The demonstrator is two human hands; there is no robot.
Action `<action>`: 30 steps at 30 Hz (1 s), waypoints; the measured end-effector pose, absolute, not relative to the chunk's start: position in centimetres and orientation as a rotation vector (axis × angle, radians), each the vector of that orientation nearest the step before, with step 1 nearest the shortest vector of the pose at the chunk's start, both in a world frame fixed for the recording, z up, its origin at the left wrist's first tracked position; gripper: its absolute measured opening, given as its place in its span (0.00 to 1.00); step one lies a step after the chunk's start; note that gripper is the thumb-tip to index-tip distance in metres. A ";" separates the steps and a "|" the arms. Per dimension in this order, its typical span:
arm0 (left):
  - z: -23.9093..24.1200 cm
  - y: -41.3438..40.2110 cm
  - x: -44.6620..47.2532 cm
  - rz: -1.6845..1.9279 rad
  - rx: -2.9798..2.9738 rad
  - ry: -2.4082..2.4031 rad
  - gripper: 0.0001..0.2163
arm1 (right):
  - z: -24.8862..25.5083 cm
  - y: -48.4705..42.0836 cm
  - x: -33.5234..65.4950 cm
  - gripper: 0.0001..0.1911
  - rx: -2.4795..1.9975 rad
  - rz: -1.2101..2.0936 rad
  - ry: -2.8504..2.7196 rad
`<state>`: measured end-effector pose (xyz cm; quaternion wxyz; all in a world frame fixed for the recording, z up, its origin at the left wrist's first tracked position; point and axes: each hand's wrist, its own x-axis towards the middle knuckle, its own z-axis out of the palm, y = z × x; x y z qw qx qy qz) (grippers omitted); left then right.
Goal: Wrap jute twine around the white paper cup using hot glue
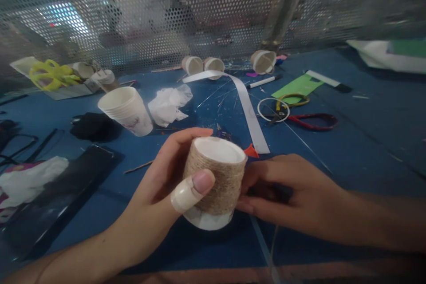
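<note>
A paper cup wrapped in brown twine point(218, 182) is tilted slightly, its white rim facing up and a white band bare at the lower end. My left hand point(166, 186) is closed around its left side, the thumb with a bandage-like strip point(182, 196) pressed on the front. At the cup's right side is my right hand point(282, 191), fingers curled together against the twine. Their tips are partly hidden by the cup, and I cannot make out what they pinch. Just behind the cup lies a small orange piece point(251, 151).
A stack of paper cups point(128, 111) stands left by crumpled white plastic point(169, 104). A white strip point(246, 106) curves across the blue table point(199, 115). Red-handled scissors point(313, 122), green paper point(296, 89) and markers point(264, 82) lie right. Wrapped cups point(262, 62) rest near the perforated metal panel point(216, 17).
</note>
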<state>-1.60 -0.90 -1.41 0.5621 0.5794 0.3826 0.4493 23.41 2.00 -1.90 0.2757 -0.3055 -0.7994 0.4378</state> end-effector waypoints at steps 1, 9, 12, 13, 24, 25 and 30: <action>-1.4 -0.9 -1.6 1.056 1.364 0.897 0.16 | -1.9 2.0 23.4 0.08 -0.818 1.177 -2.149; -1.1 -0.9 -1.5 1.028 1.411 0.892 0.16 | -1.9 2.1 23.3 0.08 -0.781 1.113 -2.182; -0.8 -0.8 -1.7 0.984 1.429 0.913 0.17 | -2.1 2.0 23.2 0.09 -0.772 1.060 -2.208; -0.7 -0.8 -1.7 0.972 1.438 0.914 0.17 | -2.2 2.0 23.3 0.09 -0.770 1.041 -2.222; -0.1 -0.9 -1.0 0.969 1.563 0.995 0.17 | -1.8 1.8 23.2 0.09 -0.753 1.135 -2.381; -0.1 -0.9 -1.0 0.968 1.563 0.999 0.17 | -1.8 1.9 23.2 0.09 -0.755 1.126 -2.378; -0.4 -0.4 -1.5 0.920 1.601 0.962 0.16 | -1.8 2.0 23.1 0.11 -0.739 1.101 -2.346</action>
